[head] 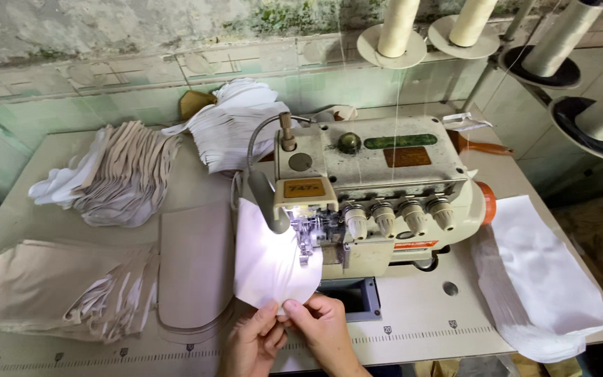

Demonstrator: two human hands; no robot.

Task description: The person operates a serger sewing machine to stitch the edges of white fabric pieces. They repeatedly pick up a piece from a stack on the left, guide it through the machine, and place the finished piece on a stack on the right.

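Head view showed both hands pinching the near edge of a white fabric piece (273, 262), left hand (254, 342) beside right hand (326, 331). It lay on the surface (413, 324), its far edge under the sewing machine (378, 188) foot, with beige fabric stacks (64, 290) well to the left.

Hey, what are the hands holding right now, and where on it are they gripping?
Both the left hand and right hand pinch the near, rounded edge of a white fabric piece lying at the sewing machine.
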